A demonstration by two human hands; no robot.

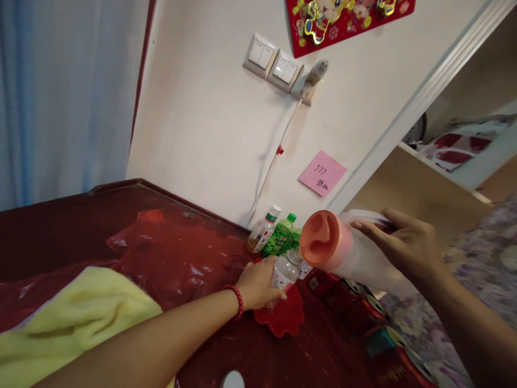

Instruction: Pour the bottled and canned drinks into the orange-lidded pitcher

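Observation:
My left hand [258, 285] is wrapped around a clear glass bottle [287, 269] with a printed label and an uncapped mouth. The bottle is over a red scalloped dish [291, 315]. By its handle, my right hand [407, 242] grips a translucent pitcher [359, 264] with an orange lid. The pitcher is tipped, its lid end close to the bottle's mouth. I cannot make out any liquid leaving the spout. Near the bottom edge lies a white cap [233, 379].
Several bottles, including a green-capped one [280, 234], stand against the wall. Several red cans [365, 312] line the right side. A yellow towel [84, 312] lies at left on the red plastic table cover [173, 258]. A white cord [278, 151] hangs from the wall socket.

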